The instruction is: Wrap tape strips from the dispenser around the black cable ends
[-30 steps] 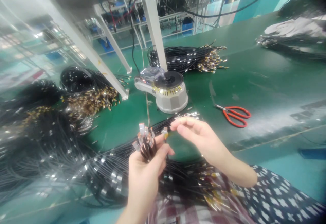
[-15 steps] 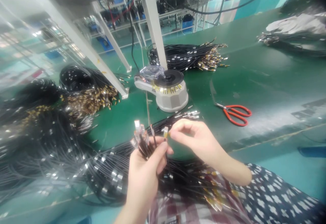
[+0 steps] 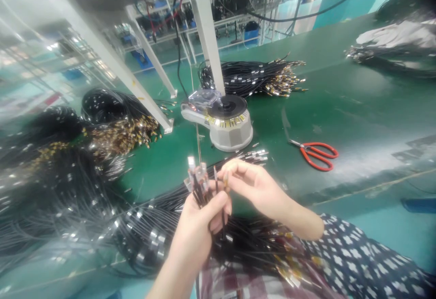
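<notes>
My left hand (image 3: 204,219) is closed around several black cables (image 3: 196,189), whose ends point up and carry pale, clear-looking tags. One cable stands a little apart at the thumb side of that fist. Thumb and fingertips of my right hand (image 3: 254,182) pinch the end of a cable (image 3: 225,180), where a bit of yellow shows. That end is partly hidden by the fingers. Just beyond both hands lies a row of cable ends with silvery bands (image 3: 257,156). More black cables (image 3: 269,244) with yellow and silvery ends rest across my lap under the hands.
A round white tape dispenser (image 3: 231,131) with a black disc top stands ahead on the green table (image 3: 340,95). Red-handled scissors (image 3: 318,154) lie to the right. Cable bundles sit behind the dispenser (image 3: 252,76) and at left (image 3: 119,131). White posts (image 3: 206,31) rise from the table.
The white tag by my right fingertips no longer shows; the fingers now close over the cable end. My right hand has shifted slightly left, and my left hand slightly right.
</notes>
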A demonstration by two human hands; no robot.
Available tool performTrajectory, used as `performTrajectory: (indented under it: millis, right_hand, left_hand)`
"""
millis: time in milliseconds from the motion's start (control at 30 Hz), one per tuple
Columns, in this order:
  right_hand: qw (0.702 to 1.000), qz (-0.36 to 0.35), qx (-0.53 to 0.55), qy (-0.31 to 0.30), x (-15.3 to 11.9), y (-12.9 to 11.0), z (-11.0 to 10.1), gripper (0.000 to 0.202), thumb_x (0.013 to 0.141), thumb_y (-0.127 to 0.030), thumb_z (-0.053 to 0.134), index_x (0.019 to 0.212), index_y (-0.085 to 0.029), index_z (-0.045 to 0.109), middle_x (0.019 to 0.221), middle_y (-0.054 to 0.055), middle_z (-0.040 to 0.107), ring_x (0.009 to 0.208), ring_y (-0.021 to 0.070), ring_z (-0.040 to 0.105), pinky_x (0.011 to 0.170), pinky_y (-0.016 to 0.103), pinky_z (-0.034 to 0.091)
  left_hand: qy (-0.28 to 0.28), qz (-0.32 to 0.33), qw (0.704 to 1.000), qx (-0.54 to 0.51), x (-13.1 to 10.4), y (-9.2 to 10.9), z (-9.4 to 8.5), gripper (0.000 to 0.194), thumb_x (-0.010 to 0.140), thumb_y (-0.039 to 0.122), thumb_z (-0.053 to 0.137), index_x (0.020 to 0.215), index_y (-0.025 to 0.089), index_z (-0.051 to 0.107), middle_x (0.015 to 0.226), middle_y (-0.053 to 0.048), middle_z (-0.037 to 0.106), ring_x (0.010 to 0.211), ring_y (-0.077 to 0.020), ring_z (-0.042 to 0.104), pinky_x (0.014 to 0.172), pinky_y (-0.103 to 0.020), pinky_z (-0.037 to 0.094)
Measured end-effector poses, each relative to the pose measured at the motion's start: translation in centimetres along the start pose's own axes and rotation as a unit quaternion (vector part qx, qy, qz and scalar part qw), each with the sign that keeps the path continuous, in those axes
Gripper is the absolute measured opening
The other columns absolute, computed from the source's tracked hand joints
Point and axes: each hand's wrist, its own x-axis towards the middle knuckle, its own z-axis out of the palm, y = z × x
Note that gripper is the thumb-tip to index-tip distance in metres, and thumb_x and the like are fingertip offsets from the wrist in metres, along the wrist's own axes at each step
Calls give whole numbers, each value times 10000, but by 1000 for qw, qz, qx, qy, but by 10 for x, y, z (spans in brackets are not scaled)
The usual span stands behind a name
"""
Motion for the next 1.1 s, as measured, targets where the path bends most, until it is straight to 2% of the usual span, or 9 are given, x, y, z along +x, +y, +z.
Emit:
performTrajectory:
  millis: [167,267,433,533,633,800,900,967,1100]
  right_hand:
    - [995,-47,-70,62,-6,-6,3,124,891,-276,611,796,-197,597,886,31,598,899,172,582,878,334,461]
    - [992,-57,-83,73,-6,-10,0,106,830,-232,684,737,-201,643,866,28,632,900,176,600,890,341,462]
    - [999,26,36,8,0,-8,-8,102,714,-231,798,736,-204,701,841,2,631,831,157,609,830,328,485]
    - [991,46,108,-63,6,-2,-9,136,690,-238,821,693,-191,694,814,-10,599,793,139,596,787,307,492]
    - [985,44,127,-109,10,3,-10,145,707,-270,817,690,-182,702,831,-7,579,825,140,595,828,310,492]
    - [985,34,118,-124,11,4,-28,169,799,-329,745,736,-180,698,887,6,582,792,129,613,803,305,514]
    - [997,29,63,-38,10,-2,-37,154,818,-326,727,775,-186,680,861,6,626,834,132,613,815,280,505]
    - [999,46,2,14,11,-9,-36,165,817,-342,723,815,-183,678,817,6,651,787,130,612,742,258,505]
    - [994,87,-65,21,15,-23,-23,269,753,-414,757,794,-164,668,677,-2,654,616,126,597,620,262,495]
  left_hand:
    - [32,24,999,1,-1,-3,1,248,719,307,795,780,143,620,535,30,593,370,-17,284,387,-181,182]
    - [6,36,999,23,-1,0,1,235,753,317,769,725,130,628,527,3,616,383,-25,308,402,-189,210]
    - [-87,-16,996,-3,4,4,-2,280,709,367,792,667,134,643,448,-12,591,369,-41,294,382,-201,134]
    - [-162,-58,985,-17,9,1,-10,336,672,427,804,608,136,649,393,0,531,341,-39,244,385,-228,132]
    - [-195,-82,977,-21,14,-3,-16,398,647,477,809,531,146,621,364,11,479,326,-39,224,385,-243,161]
    - [-147,-47,987,-37,14,-3,-10,309,727,433,777,745,137,689,581,-33,641,353,-21,270,384,-206,163]
    - [-97,-4,995,-21,11,-2,-3,276,838,398,675,821,124,708,675,-57,668,367,-18,334,405,-202,195]
    - [-72,21,997,-3,10,-3,1,246,869,357,640,844,123,712,679,-50,662,370,-25,376,420,-210,218]
    - [-47,56,997,32,8,-8,3,209,853,313,666,866,111,716,664,-44,663,364,-35,421,419,-211,253]
